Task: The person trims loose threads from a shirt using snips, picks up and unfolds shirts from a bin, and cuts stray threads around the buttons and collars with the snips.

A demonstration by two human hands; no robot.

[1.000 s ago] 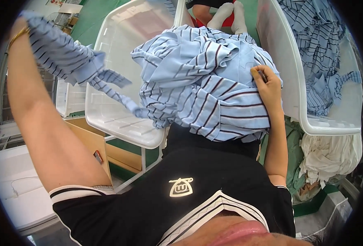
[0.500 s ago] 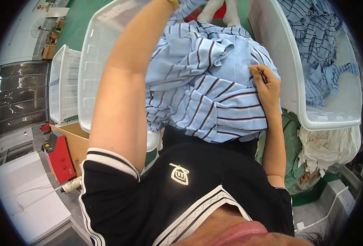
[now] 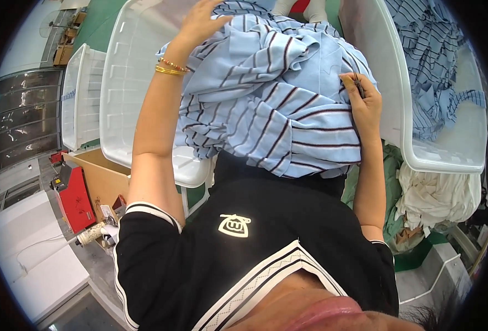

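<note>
A big bundle of light blue striped cloth (image 3: 266,99) lies heaped over my lap, with dark stripes and loose folds. At its far left edge, my left hand (image 3: 201,23) rests against the folds, fingers stretched and apart. On the right side of the bundle, my right hand (image 3: 367,107) is closed around small dark thread snips (image 3: 359,87), whose tips point away from me. The fingers of that hand are close to a plain blue panel (image 3: 318,69) among the stripes.
White plastic bins stand on both sides: a left bin (image 3: 114,105) and a right bin (image 3: 406,127) with more striped cloth (image 3: 426,60). White cloth (image 3: 440,193) lies bunched below the right bin. A red machine (image 3: 73,198) and a cardboard box (image 3: 103,179) are at the left.
My left hand has come back from beyond the top edge and now lies on the cloth bundle. The right hand has turned slightly, showing more of the snips.
</note>
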